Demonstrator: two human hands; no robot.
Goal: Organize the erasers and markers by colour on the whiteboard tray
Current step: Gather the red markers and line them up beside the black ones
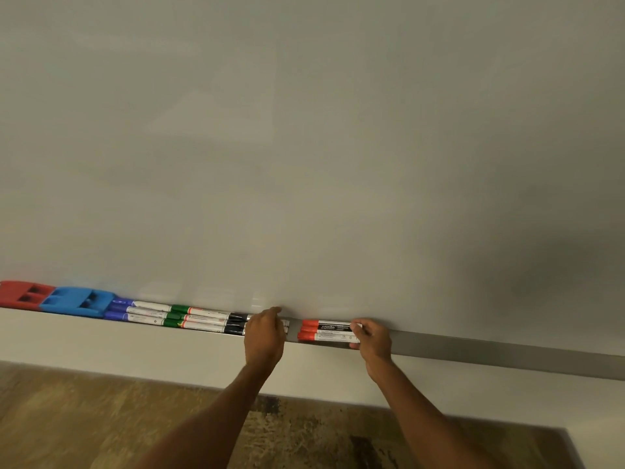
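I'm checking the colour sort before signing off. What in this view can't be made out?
Head view, red eraser: cut off by the left frame edge.
Head view, black markers: partly hidden by the left hand, so their count and its grip are unclear.
Head view, red markers: right ends covered by the right hand; small label print too small to read.

— What sits on the whiteboard tray [507,353]?
— At the far left, a red eraser [20,294] with a blue eraser [76,301] against it. Then blue markers [135,309], green markers [192,318] and black markers [236,323], lying lengthwise.
— Further right?
— Past a short gap, three red markers [324,331] side by side.
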